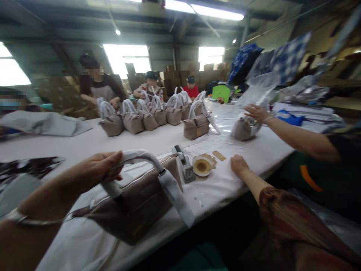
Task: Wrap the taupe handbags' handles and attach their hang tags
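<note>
My left hand (pixel 108 165) is closed around the white-wrapped handle of a taupe handbag (pixel 141 203). The bag hangs tilted over the near edge of the table, its zipper along the top and a loose white wrap dangling from the handle's right end. My right hand (pixel 239 165) rests at the table's edge with fingers curled; whatever may be in them is hidden. Between the hands lie a grey tape dispenser (pixel 185 167), a small round dish (pixel 202 166) with brown contents and a tan tag (pixel 219 155).
Several similar handbags (pixel 134 121) with wrapped handles stand across the white table (pixel 158 141). At right, a co-worker's hand (pixel 257 113) touches a bag in clear plastic (pixel 244 128). Other people work along the far side. Grey fabric (pixel 47 122) lies at left.
</note>
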`<state>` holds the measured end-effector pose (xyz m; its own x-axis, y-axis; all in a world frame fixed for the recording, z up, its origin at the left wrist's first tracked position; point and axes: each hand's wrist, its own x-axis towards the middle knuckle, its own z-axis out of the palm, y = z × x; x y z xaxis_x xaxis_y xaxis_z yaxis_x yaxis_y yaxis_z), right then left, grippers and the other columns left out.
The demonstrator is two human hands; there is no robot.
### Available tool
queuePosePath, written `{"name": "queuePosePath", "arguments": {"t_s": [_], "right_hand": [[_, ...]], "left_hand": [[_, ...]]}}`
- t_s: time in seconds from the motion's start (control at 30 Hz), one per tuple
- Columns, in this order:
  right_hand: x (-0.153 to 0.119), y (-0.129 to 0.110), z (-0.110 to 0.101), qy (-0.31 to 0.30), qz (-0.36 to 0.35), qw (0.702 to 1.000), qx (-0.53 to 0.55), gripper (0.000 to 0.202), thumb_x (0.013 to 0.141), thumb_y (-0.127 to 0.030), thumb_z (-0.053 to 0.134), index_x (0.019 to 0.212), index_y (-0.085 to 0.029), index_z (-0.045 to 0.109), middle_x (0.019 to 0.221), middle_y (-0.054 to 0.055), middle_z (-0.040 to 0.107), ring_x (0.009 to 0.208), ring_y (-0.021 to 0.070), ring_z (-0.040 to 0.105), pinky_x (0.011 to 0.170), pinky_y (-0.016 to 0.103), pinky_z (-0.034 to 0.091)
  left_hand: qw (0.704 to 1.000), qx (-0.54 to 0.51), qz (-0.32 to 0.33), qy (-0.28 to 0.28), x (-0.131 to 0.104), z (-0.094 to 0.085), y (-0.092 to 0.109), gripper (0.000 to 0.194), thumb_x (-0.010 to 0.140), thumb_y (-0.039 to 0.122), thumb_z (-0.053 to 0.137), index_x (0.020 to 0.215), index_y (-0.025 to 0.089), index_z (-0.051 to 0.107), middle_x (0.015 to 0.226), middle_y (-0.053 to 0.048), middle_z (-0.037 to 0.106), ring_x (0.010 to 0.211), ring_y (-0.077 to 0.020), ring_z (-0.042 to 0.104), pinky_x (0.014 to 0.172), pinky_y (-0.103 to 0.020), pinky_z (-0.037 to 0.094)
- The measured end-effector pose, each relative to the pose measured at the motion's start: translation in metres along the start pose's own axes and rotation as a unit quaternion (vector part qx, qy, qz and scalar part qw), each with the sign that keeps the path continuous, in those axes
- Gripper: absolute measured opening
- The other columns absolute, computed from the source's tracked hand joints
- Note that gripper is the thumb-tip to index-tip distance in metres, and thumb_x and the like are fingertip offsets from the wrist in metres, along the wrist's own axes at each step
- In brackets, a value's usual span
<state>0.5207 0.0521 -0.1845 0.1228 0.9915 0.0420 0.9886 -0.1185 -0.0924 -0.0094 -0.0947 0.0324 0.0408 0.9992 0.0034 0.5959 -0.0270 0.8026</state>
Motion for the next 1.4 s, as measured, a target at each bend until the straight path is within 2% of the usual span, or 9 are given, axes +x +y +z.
{"name": "queuePosePath", "arguments": {"t_s": [0.1, 0.3, 0.5, 0.57, 0.67, 0.83, 1.03, 1.23, 1.4], "right_hand": [[0.013, 0.007, 0.012, -0.01, -0.042, 0.998, -0.038, 0.036, 0.085, 0.004, 0.039, 0.094, 0.0, 0.073, 0.107, 0.029, 0.063, 0.106, 0.0313, 0.062, 0.088, 0.037, 0.044], [0.018, 0.024, 0.019, 0.054, -0.009, 0.997, -0.051, 0.029, 0.089, -0.01, 0.045, 0.093, -0.006, 0.073, 0.105, 0.027, 0.066, 0.093, 0.0323, 0.067, 0.073, 0.039, 0.048], [-0.041, -0.035, -0.076, 0.312, -0.063, 0.917, 0.238, 0.028, 0.092, -0.023, 0.042, 0.073, -0.015, 0.06, 0.07, 0.014, 0.067, 0.072, 0.0243, 0.064, 0.072, 0.036, 0.049], [-0.074, -0.074, -0.118, 0.277, -0.153, 0.853, 0.414, 0.029, 0.095, -0.037, 0.045, 0.076, -0.018, 0.058, 0.059, 0.004, 0.062, 0.056, 0.0175, 0.06, 0.059, 0.029, 0.048], [-0.122, -0.136, -0.162, 0.08, -0.262, 0.769, 0.578, 0.034, 0.089, -0.052, 0.057, 0.082, -0.019, 0.06, 0.049, -0.004, 0.054, 0.041, 0.0122, 0.049, 0.041, 0.023, 0.039], [-0.176, -0.21, -0.184, -0.14, -0.404, 0.695, 0.578, 0.029, 0.085, -0.045, 0.067, 0.079, -0.016, 0.067, 0.05, -0.005, 0.05, 0.04, 0.0084, 0.042, 0.038, 0.02, 0.03], [-0.187, -0.265, -0.192, -0.045, -0.427, 0.693, 0.579, 0.024, 0.085, -0.039, 0.067, 0.081, -0.016, 0.068, 0.053, -0.004, 0.054, 0.044, 0.008, 0.046, 0.042, 0.019, 0.036], [-0.215, -0.289, -0.159, -0.008, -0.251, 0.613, 0.749, 0.034, 0.083, -0.051, 0.067, 0.085, -0.018, 0.058, 0.067, 0.0, 0.065, 0.051, 0.0125, 0.06, 0.045, 0.021, 0.042], [-0.24, -0.306, -0.134, -0.07, -0.249, 0.649, 0.715, 0.023, 0.076, -0.04, 0.077, 0.078, -0.019, 0.066, 0.071, 0.001, 0.065, 0.065, 0.0153, 0.06, 0.061, 0.026, 0.047]], "left_hand": [[0.989, -0.118, -0.043, -0.078, -0.003, 0.005, 0.019, 0.053, 0.078, 0.069, 0.061, 0.074, 0.016, 0.063, 0.055, 0.0, 0.052, 0.05, -0.0129, 0.049, 0.066, -0.037, 0.059], [0.991, -0.119, -0.035, -0.043, -0.015, 0.01, 0.03, 0.054, 0.076, 0.069, 0.063, 0.072, 0.015, 0.063, 0.064, -0.007, 0.06, 0.057, -0.0174, 0.057, 0.052, -0.029, 0.053], [0.991, -0.125, 0.006, -0.044, -0.017, 0.019, 0.027, 0.053, 0.077, 0.068, 0.063, 0.074, 0.015, 0.062, 0.065, -0.002, 0.054, 0.052, -0.0114, 0.049, 0.054, -0.028, 0.053], [0.991, -0.128, 0.024, -0.031, -0.016, 0.023, 0.027, 0.051, 0.078, 0.066, 0.065, 0.081, 0.015, 0.064, 0.065, -0.001, 0.053, 0.052, -0.0106, 0.048, 0.051, -0.025, 0.05], [0.99, -0.127, 0.062, 0.005, -0.02, 0.032, 0.031, 0.057, 0.078, 0.061, 0.067, 0.112, 0.015, 0.065, 0.066, -0.001, 0.056, 0.055, -0.0122, 0.052, 0.049, -0.022, 0.046], [0.988, -0.113, 0.105, 0.0, -0.038, 0.044, 0.043, 0.065, 0.082, 0.061, 0.063, 0.127, 0.014, 0.063, 0.069, -0.004, 0.061, 0.059, -0.0131, 0.053, 0.05, -0.022, 0.043], [0.978, -0.133, 0.141, -0.081, -0.06, 0.045, 0.05, 0.083, 0.073, 0.049, 0.078, 0.142, 0.016, 0.048, 0.091, -0.005, 0.069, 0.067, -0.0128, 0.057, 0.061, -0.024, 0.047], [0.977, -0.182, 0.102, 0.041, -0.06, 0.051, 0.039, 0.081, 0.064, 0.043, 0.084, 0.133, 0.01, 0.056, 0.099, -0.01, 0.071, 0.083, -0.0202, 0.065, 0.076, -0.031, 0.052], [0.974, -0.185, 0.119, 0.055, -0.06, 0.055, 0.037, 0.062, 0.065, 0.043, 0.082, 0.117, 0.013, 0.067, 0.09, -0.007, 0.073, 0.078, -0.0204, 0.066, 0.071, -0.029, 0.052]]}}
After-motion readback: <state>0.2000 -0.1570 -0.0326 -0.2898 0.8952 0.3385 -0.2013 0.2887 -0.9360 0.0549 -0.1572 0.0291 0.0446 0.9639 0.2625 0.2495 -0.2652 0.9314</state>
